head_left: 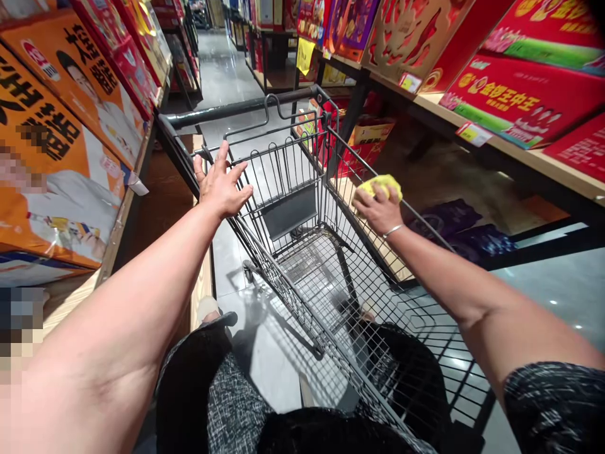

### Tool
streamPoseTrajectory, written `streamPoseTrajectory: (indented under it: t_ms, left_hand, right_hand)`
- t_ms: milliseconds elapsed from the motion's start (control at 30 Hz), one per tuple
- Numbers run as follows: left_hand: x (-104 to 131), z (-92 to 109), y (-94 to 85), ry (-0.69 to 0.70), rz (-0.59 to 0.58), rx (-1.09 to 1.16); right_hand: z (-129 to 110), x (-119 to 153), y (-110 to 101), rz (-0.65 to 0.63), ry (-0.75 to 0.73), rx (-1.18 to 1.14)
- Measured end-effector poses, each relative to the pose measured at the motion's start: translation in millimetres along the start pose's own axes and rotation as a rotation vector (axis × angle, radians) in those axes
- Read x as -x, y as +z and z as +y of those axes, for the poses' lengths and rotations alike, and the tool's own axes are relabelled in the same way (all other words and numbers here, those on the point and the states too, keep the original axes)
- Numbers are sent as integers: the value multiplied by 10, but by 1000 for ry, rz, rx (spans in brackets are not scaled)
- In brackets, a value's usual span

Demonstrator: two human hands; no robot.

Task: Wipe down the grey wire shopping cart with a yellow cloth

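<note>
A dark metal shopping cart (302, 296) with a wire basket stands before me, its handlebar (236, 112) at the far end. My left hand (220, 186) is over the cart's left rim near the handle, fingers spread and holding nothing; whether it touches the rim is unclear. At the right rim, my right hand (382, 211) is closed around a yellow cloth (390, 184), which lies against the top rail. Part of the cloth is hidden under the fingers. The cart's wire basket has a grey panel (290, 212) at its handle end.
Shelves flank the cart closely. Orange boxes (61, 139) fill the left one, and red gift boxes (515, 94) the right one. Dark purple packages (447, 217) lie beneath the right shelf. A tiled aisle (220, 63) runs away beyond the handle.
</note>
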State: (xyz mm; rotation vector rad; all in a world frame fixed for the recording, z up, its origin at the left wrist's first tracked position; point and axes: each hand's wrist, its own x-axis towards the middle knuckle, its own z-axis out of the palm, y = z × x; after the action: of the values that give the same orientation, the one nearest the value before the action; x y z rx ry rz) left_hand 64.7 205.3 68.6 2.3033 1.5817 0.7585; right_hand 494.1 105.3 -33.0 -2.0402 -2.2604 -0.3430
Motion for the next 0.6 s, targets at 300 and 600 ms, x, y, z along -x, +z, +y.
streamPoseTrajectory:
  t_ms: [300, 600]
  left_hand:
    - [-73, -177, 72, 124, -33, -162]
    - [-74, -132, 77, 98, -19, -194]
  right_hand:
    - [-1063, 1380, 1333, -594, 336, -105]
    - [-1910, 1413, 981, -679, 303, -417]
